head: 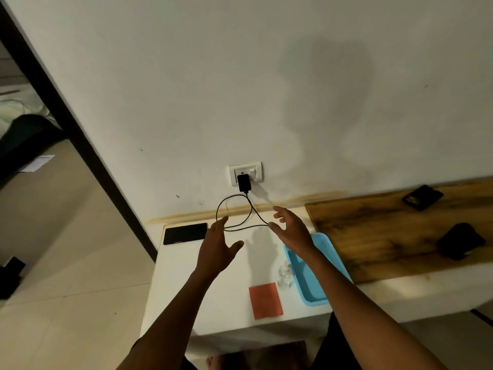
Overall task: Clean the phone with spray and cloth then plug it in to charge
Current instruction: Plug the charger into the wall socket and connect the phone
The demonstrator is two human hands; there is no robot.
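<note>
A black phone (185, 233) lies flat at the far left corner of the white table (186, 289), its right end by my left hand. My left hand (218, 244) hovers just right of it, fingers straight and spread, holding nothing. My right hand (290, 229) is held over the table with relaxed, slightly bent fingers, its fingertips at the black charging cable (241, 227). The cable loops down from a black charger (244, 182) plugged into the wall socket (245, 173). An orange cloth (265, 300) lies near the front edge, a small clear spray bottle (285, 275) beside it.
A light blue tray (309, 287) lies at the table's right side, partly under my right forearm. A wooden shelf (386, 236) to the right carries two dark objects (422, 197) (460, 241). A dark door frame (66, 124) runs diagonally at the left, tiled floor beneath.
</note>
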